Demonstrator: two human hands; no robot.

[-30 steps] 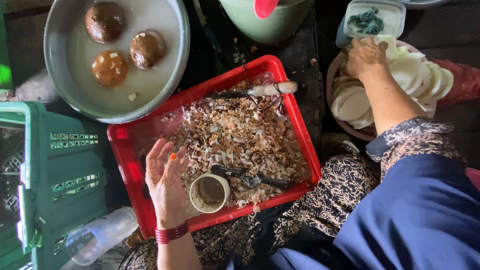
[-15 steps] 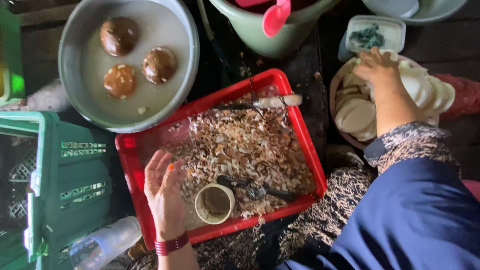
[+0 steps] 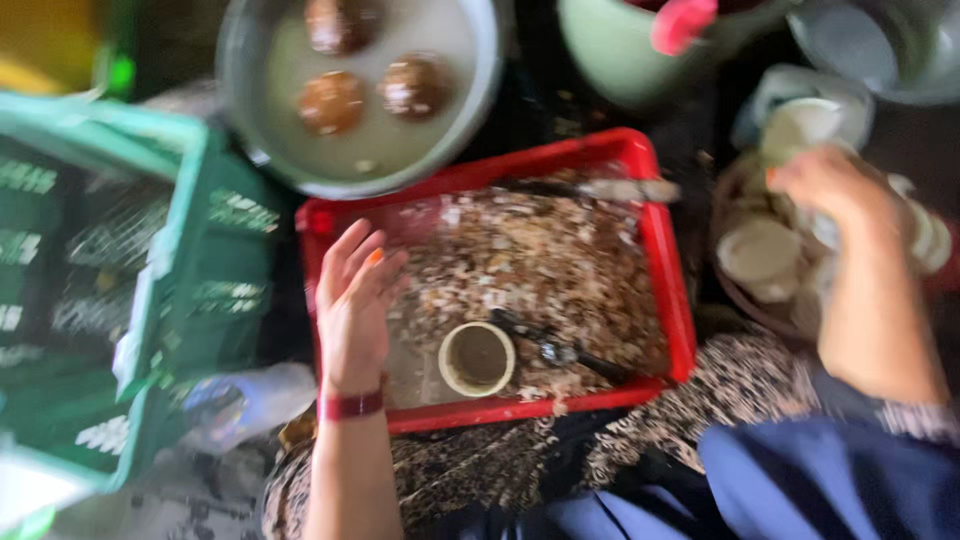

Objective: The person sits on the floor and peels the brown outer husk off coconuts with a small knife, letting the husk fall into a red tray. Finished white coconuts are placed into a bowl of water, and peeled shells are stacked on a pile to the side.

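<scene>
Left hand (image 3: 355, 300) lies open and flat, fingers spread and holding nothing, over the left end of a red plastic tray (image 3: 668, 290) in the middle of the frame. A dark red band circles its wrist. The tray rests on the person's lap and is filled with pale brown and white shavings (image 3: 530, 260). Just right of the hand, inside the tray, a small round cream cup (image 3: 477, 358) stands upright. A dark-handled tool (image 3: 550, 345) lies beside the cup on the shavings, and a long knife (image 3: 600, 188) lies along the tray's far edge.

Right hand (image 3: 825, 185), at the right of the frame, reaches into a shallow basket (image 3: 730, 300) of white, curved pieces (image 3: 760, 250). Its fingers curl around one white piece (image 3: 800, 125), though blur keeps the grip from being clear.

At the upper middle, a wide grey metal basin (image 3: 480, 100) holds cloudy water and three round brown husked coconuts (image 3: 332, 100). A green plastic crate (image 3: 190, 250) fills the left side, with a clear plastic bottle (image 3: 250, 400) lying below it. A pale green bucket (image 3: 610, 50) with a pink scoop (image 3: 682, 22) sits at the top, and a grey bowl (image 3: 860, 40) in the upper right corner. Patterned cloth (image 3: 740, 385) and a blue sleeve (image 3: 830, 480) cover the lower right.
</scene>
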